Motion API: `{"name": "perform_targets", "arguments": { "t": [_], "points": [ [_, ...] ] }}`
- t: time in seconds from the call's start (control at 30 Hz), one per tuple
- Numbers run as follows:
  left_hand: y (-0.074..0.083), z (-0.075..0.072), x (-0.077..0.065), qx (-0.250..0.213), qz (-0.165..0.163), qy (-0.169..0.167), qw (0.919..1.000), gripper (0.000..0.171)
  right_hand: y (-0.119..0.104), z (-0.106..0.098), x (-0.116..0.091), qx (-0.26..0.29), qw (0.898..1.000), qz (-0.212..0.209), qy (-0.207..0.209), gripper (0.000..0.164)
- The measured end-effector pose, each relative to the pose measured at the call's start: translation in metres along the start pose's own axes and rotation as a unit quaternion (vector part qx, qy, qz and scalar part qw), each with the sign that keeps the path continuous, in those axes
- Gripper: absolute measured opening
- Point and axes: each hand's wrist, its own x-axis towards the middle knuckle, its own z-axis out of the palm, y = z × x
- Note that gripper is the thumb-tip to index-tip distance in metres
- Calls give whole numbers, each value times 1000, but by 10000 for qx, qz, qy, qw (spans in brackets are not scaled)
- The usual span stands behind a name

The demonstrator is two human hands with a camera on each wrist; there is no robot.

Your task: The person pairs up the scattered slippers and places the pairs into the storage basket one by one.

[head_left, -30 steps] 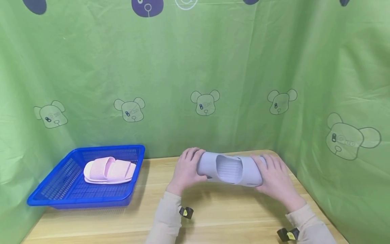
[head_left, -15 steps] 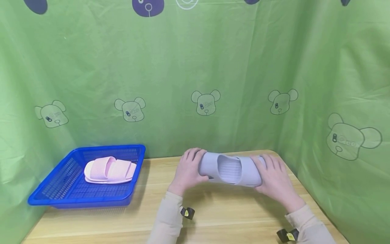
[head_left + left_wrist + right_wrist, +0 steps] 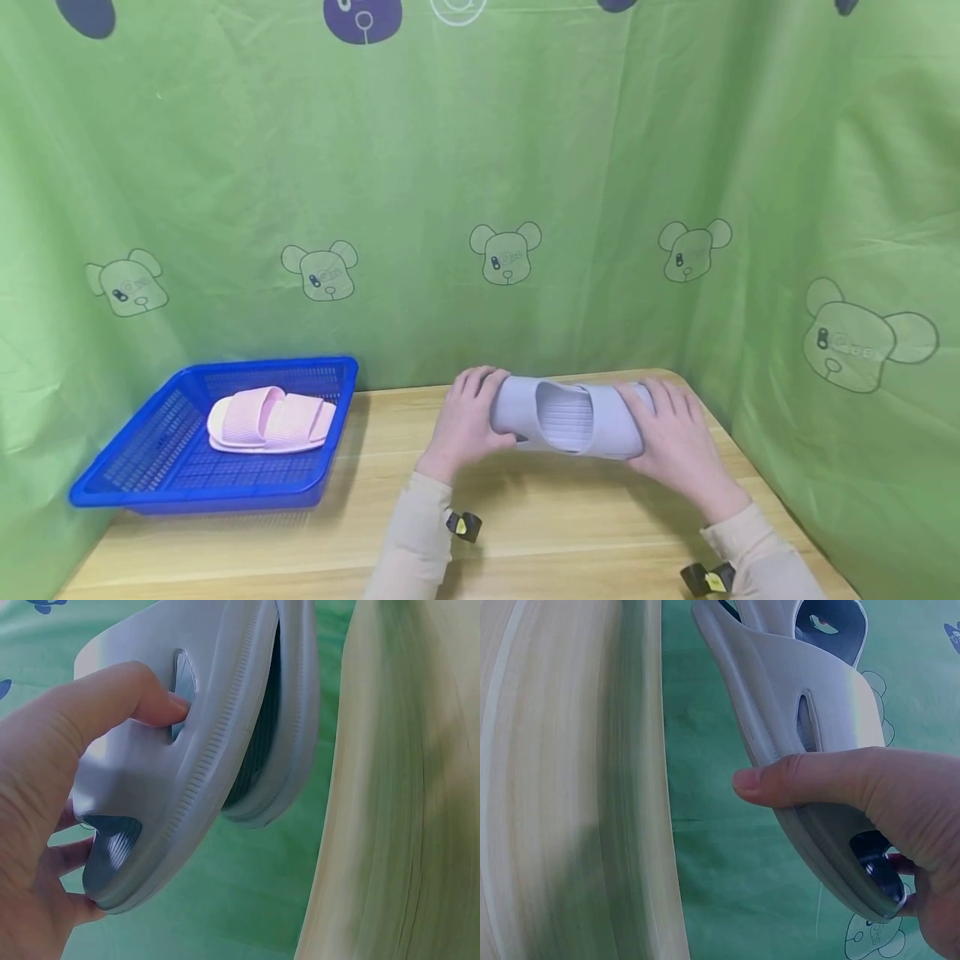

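A pair of pale grey slippers (image 3: pixel 617 421) is held sideways over the table, one lapped against the other, with ribbed footbeds and cut-outs in the straps. My left hand (image 3: pixel 463 427) grips their left end. In the left wrist view its thumb (image 3: pixel 154 705) presses at a slot in the strap, while the fingers wrap behind the open toe. At the right end my right hand (image 3: pixel 681 437) grips the other slipper. The right wrist view has that thumb (image 3: pixel 802 778) laid across the strap and sole edge; most of the right fingers are hidden behind the slipper.
A blue plastic basket (image 3: pixel 202 498) stands on the left of the wooden table (image 3: pixel 570 542). Pink slippers (image 3: pixel 246 417) lie inside it. Green curtain (image 3: pixel 420 167) with bear-head prints encloses the back and both sides. Both wrists carry small black devices (image 3: pixel 465 526).
The left hand has edged very slightly to the right with its end of the grey slippers. Both grips stay as they were, and the basket has not moved.
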Motion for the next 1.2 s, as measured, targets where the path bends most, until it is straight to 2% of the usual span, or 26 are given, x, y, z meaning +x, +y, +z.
{"name": "perform_targets", "arguments": {
  "t": [1.2],
  "points": [
    [3, 4, 0, -259, -182, -33, 9995, 93, -9, 1, 1, 150, 9999, 48, -65, 110]
  ]
}}
